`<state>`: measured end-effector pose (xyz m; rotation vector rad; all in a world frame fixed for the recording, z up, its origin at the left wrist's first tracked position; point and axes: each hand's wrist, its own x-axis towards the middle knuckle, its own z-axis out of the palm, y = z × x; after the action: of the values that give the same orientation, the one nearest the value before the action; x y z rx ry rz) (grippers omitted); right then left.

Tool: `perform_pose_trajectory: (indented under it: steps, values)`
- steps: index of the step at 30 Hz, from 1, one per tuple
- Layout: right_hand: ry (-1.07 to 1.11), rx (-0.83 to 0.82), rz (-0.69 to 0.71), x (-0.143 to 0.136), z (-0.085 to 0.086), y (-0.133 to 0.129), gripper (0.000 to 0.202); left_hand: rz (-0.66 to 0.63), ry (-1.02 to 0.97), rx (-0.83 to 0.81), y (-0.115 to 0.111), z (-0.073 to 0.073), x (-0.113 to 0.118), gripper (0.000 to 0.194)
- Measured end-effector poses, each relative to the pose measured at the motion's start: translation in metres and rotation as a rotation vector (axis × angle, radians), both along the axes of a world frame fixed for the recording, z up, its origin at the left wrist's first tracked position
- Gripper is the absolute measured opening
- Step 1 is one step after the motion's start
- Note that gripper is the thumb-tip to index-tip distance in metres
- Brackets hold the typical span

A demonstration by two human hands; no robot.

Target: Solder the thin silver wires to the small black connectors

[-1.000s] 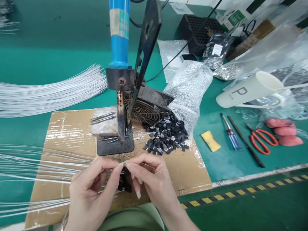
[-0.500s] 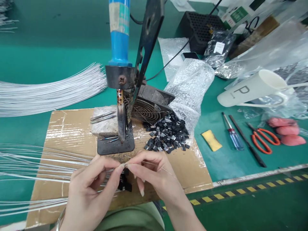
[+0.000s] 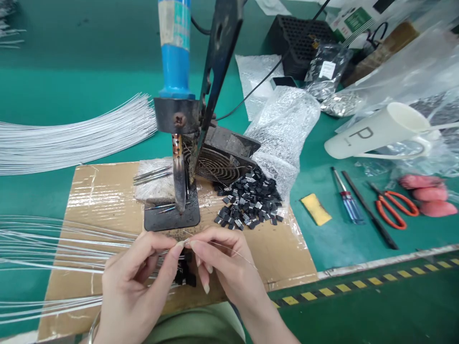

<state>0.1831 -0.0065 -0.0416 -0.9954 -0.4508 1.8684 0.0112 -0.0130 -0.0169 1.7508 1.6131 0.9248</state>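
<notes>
My left hand [image 3: 138, 282] is closed in a pinch, thumb against forefinger, on what looks like the end of a white wire. The tips of my right hand [image 3: 224, 255] meet it there, pinched at the same small spot. A thin silvery wire [image 3: 229, 248], like solder, runs across the right hand's fingers. White wires [image 3: 82, 246] pass from the left edge behind my left hand. Below the fingertips, black connectors [image 3: 185, 274] lie in a bunch, partly hidden. The exact tip between my fingers is too small to make out.
A blue-handled soldering iron [image 3: 175, 71] points down from a black stand [image 3: 172, 220]. Behind it is a fan [image 3: 215, 162], with loose black connectors [image 3: 251, 198] piled beside it. Cardboard [image 3: 100, 191] lies underneath. Rightward are a yellow sponge [image 3: 315, 209], screwdriver [image 3: 349, 203], orange-handled pliers [image 3: 394, 210] and mug [image 3: 376, 131].
Both hands keep their pinch and stay almost in place. My right hand has shifted slightly left, and its lower fingers have dropped a little. The view has moved slightly.
</notes>
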Motion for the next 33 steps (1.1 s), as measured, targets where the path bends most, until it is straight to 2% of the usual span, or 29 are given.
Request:
perform_pose_trajectory:
  steps: [5, 11, 16, 26, 33]
  values:
    - [0.009, 0.0, -0.052, -0.005, -0.001, 0.0, 0.019, 0.008, -0.019, 0.011, -0.003, -0.003, 0.002, 0.011]
    - [0.035, -0.02, -0.105, -0.012, -0.002, -0.003, 0.018, 0.109, -0.034, -0.057, -0.007, -0.005, 0.005, 0.014]
    - [0.06, -0.011, -0.127, -0.015, -0.001, -0.003, 0.017, 0.063, -0.058, -0.04, -0.004, -0.006, 0.004, 0.014]
    - [0.091, -0.019, -0.198, -0.023, -0.002, -0.006, 0.018, 0.154, -0.095, -0.108, -0.008, -0.006, 0.01, 0.017]
    - [0.05, 0.013, -0.268, -0.032, -0.005, -0.01, 0.016, 0.125, -0.099, -0.07, -0.007, -0.01, 0.01, 0.012]
